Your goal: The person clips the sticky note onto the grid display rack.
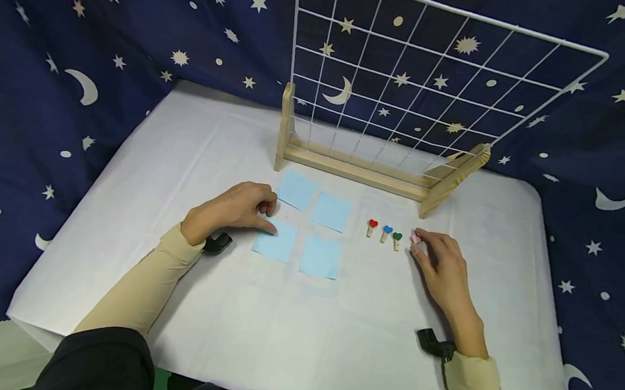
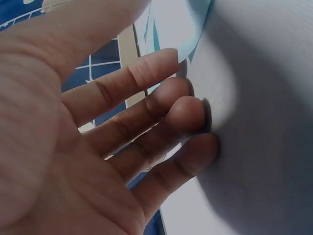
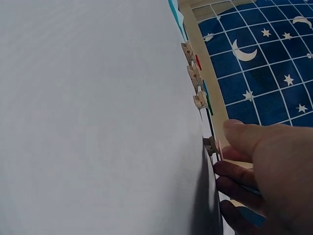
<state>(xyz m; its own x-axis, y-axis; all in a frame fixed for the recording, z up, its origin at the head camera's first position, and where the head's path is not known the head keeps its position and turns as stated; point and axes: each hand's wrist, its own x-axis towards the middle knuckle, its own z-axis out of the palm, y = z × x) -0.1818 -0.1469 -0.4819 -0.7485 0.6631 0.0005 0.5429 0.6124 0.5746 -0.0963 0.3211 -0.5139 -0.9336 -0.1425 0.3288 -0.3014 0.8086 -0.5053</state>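
Observation:
Two upper light-blue paper squares (image 1: 297, 190) (image 1: 332, 211) and two lower ones (image 1: 281, 244) (image 1: 321, 257) lie on the white tabletop. My left hand (image 1: 240, 206) rests beside the left-hand squares, its thumb over the lower one; its fingers (image 2: 188, 115) are loosely bent and grip nothing. Toward the right, a row of small wooden clothespins carries a red heart (image 1: 373, 223), a blue heart (image 1: 388, 230) and a green heart (image 1: 397, 236). My right hand (image 1: 444, 271) has thumb and forefinger on either side of a pink-heart clothespin (image 1: 415, 239). In the right wrist view the thumb appears apart from this clothespin (image 3: 210, 146).
Behind the squares and clothespins stands a white wire grid (image 1: 388, 67) on a wooden base (image 1: 355, 172). Dark blue cloth (image 1: 154, 29) with stars and moons hangs around the table (image 1: 258, 319). Each wrist wears a black camera (image 1: 217, 243).

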